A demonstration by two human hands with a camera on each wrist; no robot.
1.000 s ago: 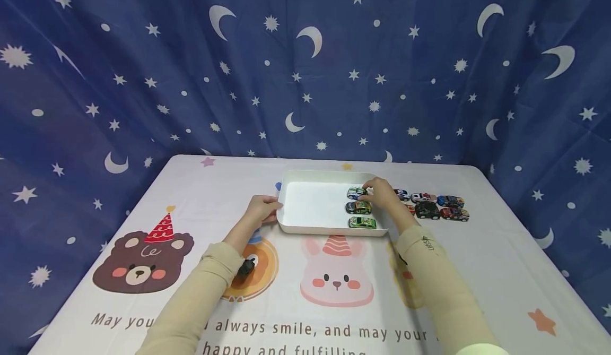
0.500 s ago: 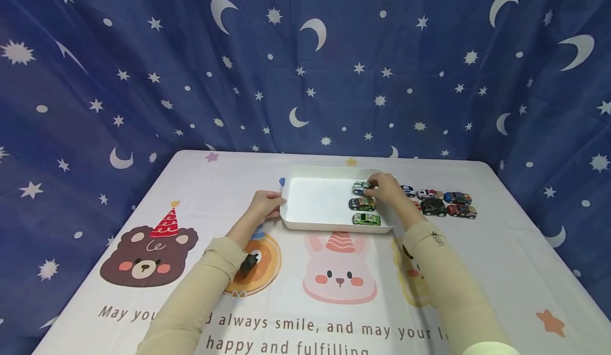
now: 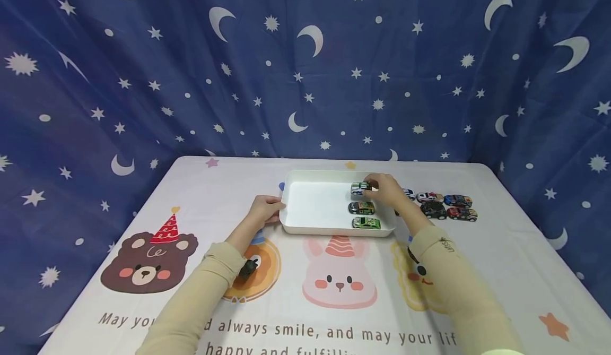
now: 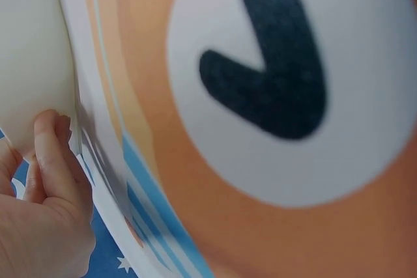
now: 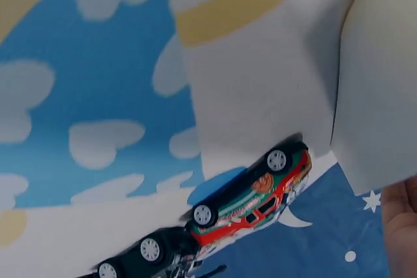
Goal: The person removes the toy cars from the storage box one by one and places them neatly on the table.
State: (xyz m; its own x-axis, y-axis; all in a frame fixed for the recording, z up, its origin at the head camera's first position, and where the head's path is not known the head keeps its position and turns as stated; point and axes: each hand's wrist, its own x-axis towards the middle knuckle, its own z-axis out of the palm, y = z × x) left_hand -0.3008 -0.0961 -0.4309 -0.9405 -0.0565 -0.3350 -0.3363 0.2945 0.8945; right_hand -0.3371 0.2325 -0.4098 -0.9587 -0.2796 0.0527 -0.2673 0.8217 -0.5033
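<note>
Holding a small toy car in curled fingers, the right hand sets it at the far right corner of the white tray. Two more cars already sit in a column just nearer. The left hand grips the tray's left rim, fingers curled against it. About seven cars wait in rows on the tabletop just right of the tray, so less than half appear moved.
</note>
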